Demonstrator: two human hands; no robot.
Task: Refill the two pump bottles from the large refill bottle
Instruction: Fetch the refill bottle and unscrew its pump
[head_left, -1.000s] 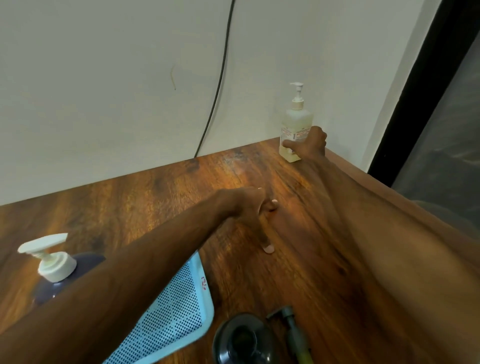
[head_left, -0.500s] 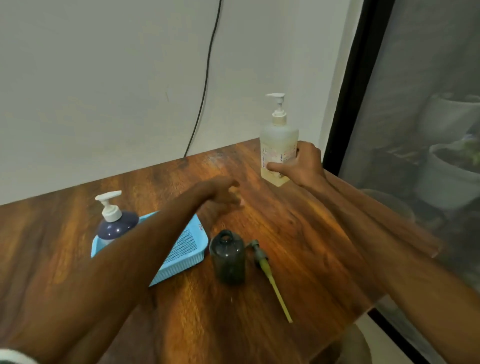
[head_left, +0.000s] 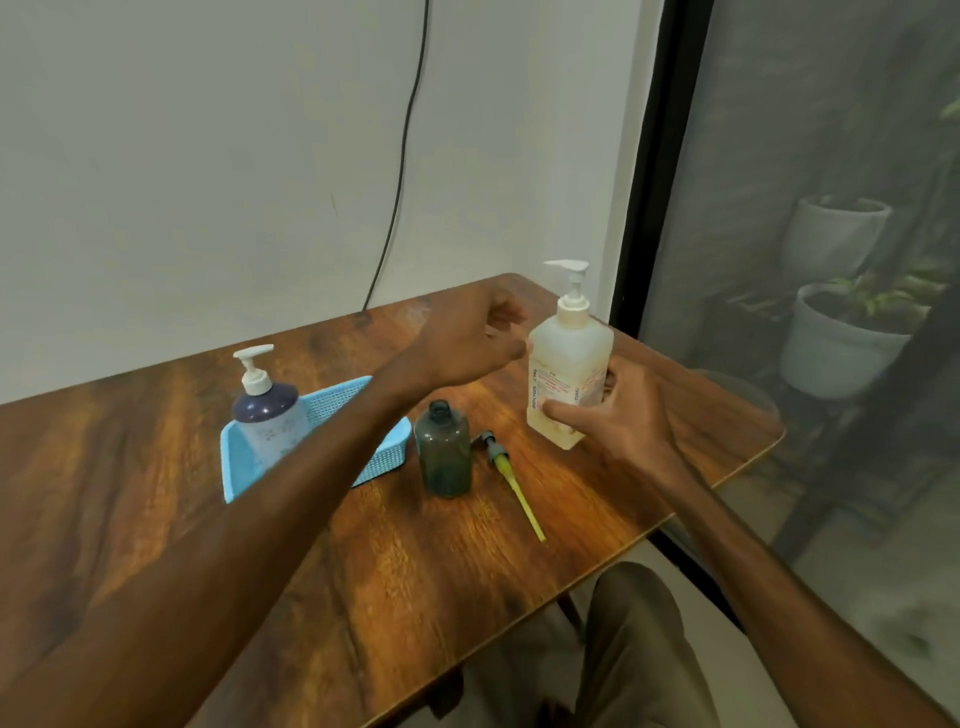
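My right hand (head_left: 618, 410) grips a large pale refill bottle (head_left: 569, 358) with a white pump, holding it upright just above the wooden table (head_left: 415, 571). My left hand (head_left: 467, 338) hovers beside the bottle's upper left, fingers loosely curled, holding nothing. A small dark grey bottle (head_left: 444, 449) stands open-necked in the middle of the table. Its pump (head_left: 511, 483), with a yellow tube, lies flat to its right. A dark blue pump bottle (head_left: 267, 410) with a white pump stands in a light blue basket (head_left: 384, 457) on the left.
A black cable (head_left: 400, 156) runs down the white wall behind the table. A dark door frame (head_left: 660, 156) and a screen stand at the right, with plant pots (head_left: 841, 343) beyond. The table's right edge lies close to the refill bottle.
My right hand has carried the refill bottle from the far corner toward the middle of the table. My left hand has risen off the table and come up next to the bottle.
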